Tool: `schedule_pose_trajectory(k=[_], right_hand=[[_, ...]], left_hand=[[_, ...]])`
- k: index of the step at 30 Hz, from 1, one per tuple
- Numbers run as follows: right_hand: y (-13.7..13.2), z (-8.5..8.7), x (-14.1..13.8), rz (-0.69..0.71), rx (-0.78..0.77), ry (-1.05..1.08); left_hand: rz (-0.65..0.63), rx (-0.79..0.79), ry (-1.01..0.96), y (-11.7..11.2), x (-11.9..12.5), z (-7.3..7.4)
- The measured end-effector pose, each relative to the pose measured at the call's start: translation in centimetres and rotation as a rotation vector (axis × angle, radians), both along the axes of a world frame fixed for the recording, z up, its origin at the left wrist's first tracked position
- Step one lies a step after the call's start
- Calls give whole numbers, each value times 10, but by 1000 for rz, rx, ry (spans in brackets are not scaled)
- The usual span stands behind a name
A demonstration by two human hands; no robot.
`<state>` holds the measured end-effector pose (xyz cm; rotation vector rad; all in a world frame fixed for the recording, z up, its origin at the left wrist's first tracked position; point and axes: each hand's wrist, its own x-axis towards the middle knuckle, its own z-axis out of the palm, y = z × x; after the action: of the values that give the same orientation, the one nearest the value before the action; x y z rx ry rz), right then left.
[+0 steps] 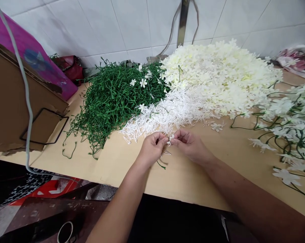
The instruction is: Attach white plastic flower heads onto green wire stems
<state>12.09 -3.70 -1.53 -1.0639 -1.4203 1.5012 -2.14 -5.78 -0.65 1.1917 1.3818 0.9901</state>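
My left hand (154,144) and my right hand (189,144) meet over the front part of the table, both in a pinch. Between their fingertips is a small white artificial flower (170,138), held by my right thumb and finger. A green plastic stem (162,165) shows below my left hand, its upper part hidden by the fingers that grip it. Just beyond my hands spreads a heap of thin white stamen pieces (177,109). Behind it rises a large pile of white petals (218,71), and to its left a tangled pile of green stems (117,94).
Assembled white flowers on green stems (294,131) cover the right side. A cardboard box (13,98) with a black wire frame stands at left, a grey cable (26,81) hanging before it. A loose flower (216,127) lies right of my hands. A mug (65,233) sits below.
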Motion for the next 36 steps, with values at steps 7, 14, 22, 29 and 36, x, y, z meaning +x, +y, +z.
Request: schedule_pose_trajectory(k=[7,14,22,29,36], right_hand=[[-1,-2,-1,39,23,-52],[-3,0,-3,49,26,-34],[-7,0,-6,-19,45,-13],[-17,11,8,-110,3,65],[-25,27,34,-205,-275,352]], left_hand=[[-67,-25,-12,0,-1,5],[-76,-20,-50,1,-3,-1],[-26,11,-107,-1,-3,-3],[57,278,105,-15,1,3],[-329,781,629,-47,-14,17]])
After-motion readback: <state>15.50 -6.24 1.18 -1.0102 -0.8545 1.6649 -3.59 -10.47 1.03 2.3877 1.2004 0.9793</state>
